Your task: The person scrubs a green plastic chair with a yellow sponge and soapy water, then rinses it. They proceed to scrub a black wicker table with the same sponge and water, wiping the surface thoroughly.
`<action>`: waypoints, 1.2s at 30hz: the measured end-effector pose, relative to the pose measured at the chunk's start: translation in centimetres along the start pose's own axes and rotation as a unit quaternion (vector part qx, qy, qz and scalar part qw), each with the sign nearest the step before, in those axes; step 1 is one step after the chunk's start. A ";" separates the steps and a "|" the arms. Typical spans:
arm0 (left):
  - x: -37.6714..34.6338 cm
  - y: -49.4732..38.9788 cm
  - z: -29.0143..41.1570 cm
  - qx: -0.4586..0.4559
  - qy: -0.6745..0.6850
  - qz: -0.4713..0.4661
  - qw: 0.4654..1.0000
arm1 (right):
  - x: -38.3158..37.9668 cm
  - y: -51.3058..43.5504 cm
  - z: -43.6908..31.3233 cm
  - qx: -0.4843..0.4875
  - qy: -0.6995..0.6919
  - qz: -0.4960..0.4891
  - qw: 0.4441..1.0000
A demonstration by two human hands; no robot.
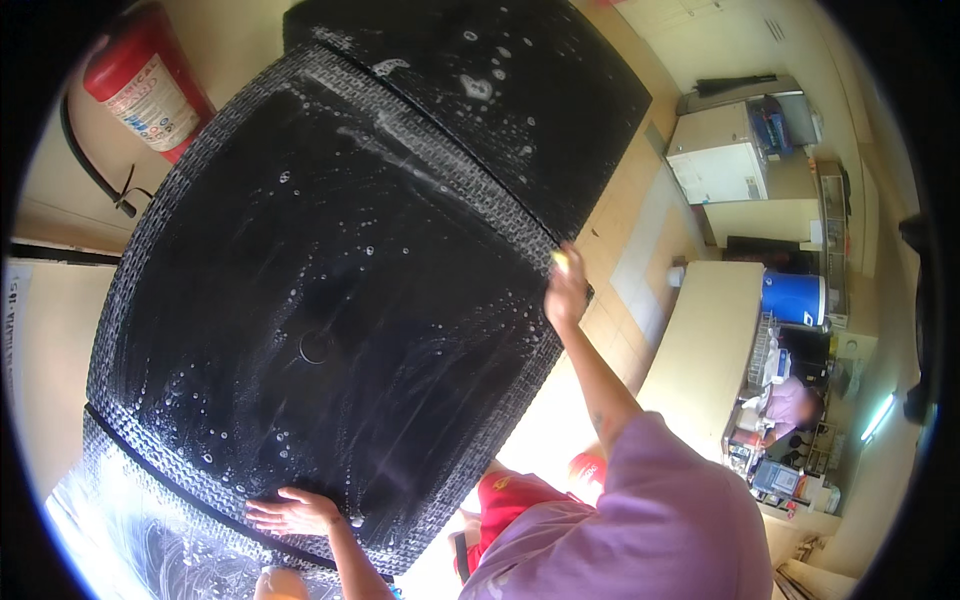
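Note:
Before me is a wide black tabletop [330, 247] with a grey woven-pattern border [465, 176]. Soap suds and wet streaks are spread over it. My right hand [566, 296], slightly blurred, reaches to the border by the seam on the far side. Its fingers close on a small yellow thing, probably a sponge, mostly hidden by the hand. Nearer to me, my left hand [296, 514] lies with fingers apart over the patterned border along the other seam, holding nothing. A second black top [525, 82], also wet with suds, adjoins beyond the far seam.
A red fire extinguisher [150, 82] with a black hose is beside the wall at upper left. Tan counter [697, 322], blue drum [793, 298] and white cabinet [720, 172] stand at right. Another person [787, 405] is behind the counter. Sudsy, glaring surface [172, 517] continues lower left.

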State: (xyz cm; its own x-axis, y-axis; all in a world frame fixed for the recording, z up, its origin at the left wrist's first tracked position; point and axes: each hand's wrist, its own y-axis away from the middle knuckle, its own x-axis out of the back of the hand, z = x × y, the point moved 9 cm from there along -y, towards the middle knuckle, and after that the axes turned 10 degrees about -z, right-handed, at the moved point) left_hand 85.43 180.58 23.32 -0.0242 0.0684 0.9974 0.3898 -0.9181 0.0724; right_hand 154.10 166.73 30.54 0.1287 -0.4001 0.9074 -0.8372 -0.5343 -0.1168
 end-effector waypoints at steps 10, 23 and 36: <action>1.5 0.3 1.2 0.035 0.029 -0.061 0.997 | -17.2 -17.6 -24.0 0.199 0.139 0.046 0.969; 3.0 -0.5 1.8 0.062 0.108 -0.161 0.979 | -36.1 20.9 -75.8 0.485 -0.178 -0.316 0.795; 2.7 -0.2 1.2 0.039 0.142 -0.158 0.976 | -35.0 30.1 -81.9 0.612 -0.074 -0.326 0.717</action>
State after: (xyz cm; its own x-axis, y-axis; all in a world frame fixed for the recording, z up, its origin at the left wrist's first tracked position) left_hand 86.43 181.43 25.98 -0.4040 0.2219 0.8874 0.3903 -0.8356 0.3866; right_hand 80.92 225.61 28.35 0.4113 0.2050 0.8882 0.5072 -0.8611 -0.0361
